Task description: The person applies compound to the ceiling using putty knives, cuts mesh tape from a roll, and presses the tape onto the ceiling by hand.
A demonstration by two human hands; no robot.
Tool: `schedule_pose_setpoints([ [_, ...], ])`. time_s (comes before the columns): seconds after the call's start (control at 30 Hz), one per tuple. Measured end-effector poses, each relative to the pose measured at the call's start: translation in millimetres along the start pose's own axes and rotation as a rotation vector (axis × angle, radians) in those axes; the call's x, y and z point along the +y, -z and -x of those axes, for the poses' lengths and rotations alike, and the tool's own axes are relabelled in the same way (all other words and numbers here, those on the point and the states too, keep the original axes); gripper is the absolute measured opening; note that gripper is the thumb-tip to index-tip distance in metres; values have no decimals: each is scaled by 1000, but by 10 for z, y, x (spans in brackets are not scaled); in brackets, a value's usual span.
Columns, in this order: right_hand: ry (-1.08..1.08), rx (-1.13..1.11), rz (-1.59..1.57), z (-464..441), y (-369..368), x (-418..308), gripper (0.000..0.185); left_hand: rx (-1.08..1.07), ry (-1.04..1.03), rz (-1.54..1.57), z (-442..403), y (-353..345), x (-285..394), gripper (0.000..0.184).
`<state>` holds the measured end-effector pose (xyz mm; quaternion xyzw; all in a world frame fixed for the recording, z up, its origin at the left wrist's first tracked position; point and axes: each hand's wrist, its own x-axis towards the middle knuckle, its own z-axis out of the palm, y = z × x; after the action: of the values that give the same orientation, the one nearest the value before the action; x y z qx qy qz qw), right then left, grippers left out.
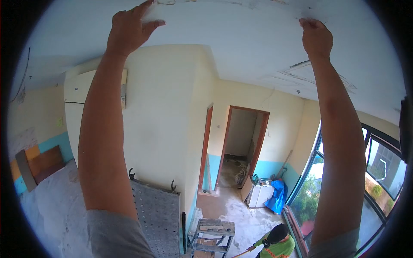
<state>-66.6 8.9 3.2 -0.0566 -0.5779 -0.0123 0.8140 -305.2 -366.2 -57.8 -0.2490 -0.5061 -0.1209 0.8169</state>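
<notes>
Overhead, the ceiling (245, 41) runs above both raised hands, its scuffs (166, 3) strung out left to right between them. Taking the square outline (300, 64) as landmark, the right hand (317, 38) is nearer, just this side of it, fingertips pinched narrow; I can't tell if they grip anything. Well left of the outline, the left hand (129, 30) is empty as far as I can see, thumb spread wide from its fingers.

Walls (163, 107): cream above, turquoise lower band. Door frame (228, 129) reddish brown; tarp (277, 195) bright blue; co-worker's top (279, 248) lime green with orange marks. Metal plank (157, 215) grey, dotted with dark holes; sleeves (114, 232) grey.
</notes>
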Motion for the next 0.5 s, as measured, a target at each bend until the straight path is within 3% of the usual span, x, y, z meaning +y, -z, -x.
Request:
schedule_pose_setpoints([
  [0.13, 11, -51, -13, 16, 55, 51, 31, 36, -132, 48, 206, -35, -126, 49],
  [0.23, 4, -47, -8, 52, 53, 20, 29, 36, 91, 229, 173, -84, -131, 46],
  [0.33, 12, -11, 29, 61, 23, 8, 31, 45, 218, 148, 10, -117, -68, 48],
  [0.43, -4, -67, -103, 74, -13, 139, 27, -182, 349, 163, -137, -63, -18, 51],
  [0.5, -134, -213, -292, 134, 45, 245, 25, -294, 370, 247, -86, -3, 59, 52],
])
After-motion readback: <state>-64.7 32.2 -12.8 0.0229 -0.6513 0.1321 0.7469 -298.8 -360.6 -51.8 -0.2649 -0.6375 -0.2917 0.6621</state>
